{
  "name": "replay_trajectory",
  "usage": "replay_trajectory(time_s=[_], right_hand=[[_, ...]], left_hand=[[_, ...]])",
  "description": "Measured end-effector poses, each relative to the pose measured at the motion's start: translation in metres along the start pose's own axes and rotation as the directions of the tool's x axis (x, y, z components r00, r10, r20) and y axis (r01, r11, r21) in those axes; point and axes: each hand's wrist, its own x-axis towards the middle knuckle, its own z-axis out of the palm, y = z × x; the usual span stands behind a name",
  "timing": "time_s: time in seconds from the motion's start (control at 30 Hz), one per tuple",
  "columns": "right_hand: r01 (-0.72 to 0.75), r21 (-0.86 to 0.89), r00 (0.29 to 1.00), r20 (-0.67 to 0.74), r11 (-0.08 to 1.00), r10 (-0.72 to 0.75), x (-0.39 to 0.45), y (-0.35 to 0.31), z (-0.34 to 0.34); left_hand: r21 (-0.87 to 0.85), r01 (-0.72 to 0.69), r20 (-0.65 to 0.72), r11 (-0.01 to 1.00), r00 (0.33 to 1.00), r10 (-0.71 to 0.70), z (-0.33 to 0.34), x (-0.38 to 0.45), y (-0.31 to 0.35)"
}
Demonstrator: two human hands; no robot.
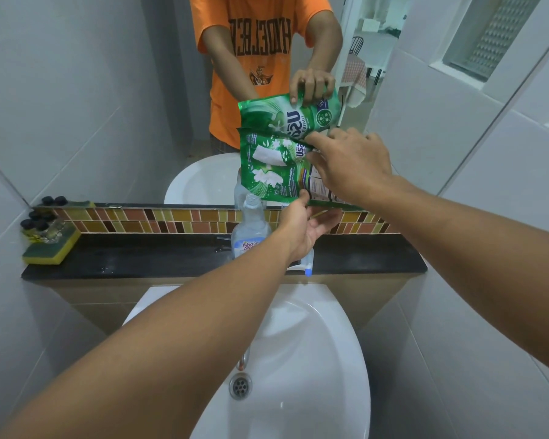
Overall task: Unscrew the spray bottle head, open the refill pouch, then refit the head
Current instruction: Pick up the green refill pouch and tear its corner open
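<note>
One green pouch [273, 167] is held up above the black bench [159, 258], in front of the mirror [108, 90], which repeats it along with an orange shirt. One clear bottle [251, 228] stands on the bench with its neck bare, directly at 6 o'clock of the pouch. One spray head [307, 264] lies on the bench at the bottle's 3 o'clock, mostly hidden by the left wrist. One yellow-green sponge [49, 248] sits at the bench's 9 o'clock end, with four small dark-capped bottles [34, 228] on it. One white basin [286, 359] lies below the bench, with one drain [240, 386].

The left hand [305, 224] reaches forward palm up, thumb on the pouch's lower edge and fingers curled under it, gripping it from below. The right hand [349, 167] comes in from 3 o'clock, back of the hand up, its fingers [314, 142] pinching the pouch's right side near the top edge.
</note>
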Motion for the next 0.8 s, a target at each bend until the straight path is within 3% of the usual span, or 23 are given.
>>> replay_trajectory(time_s=[0.8], right_hand=[[0.002,0.006,1.000,-0.002,1.000,-0.002,0.0020,-0.0004,-0.0057]], left_hand=[[-0.024,0.002,0.008,1.000,1.000,-0.002,0.0002,0.0013,-0.0002]])
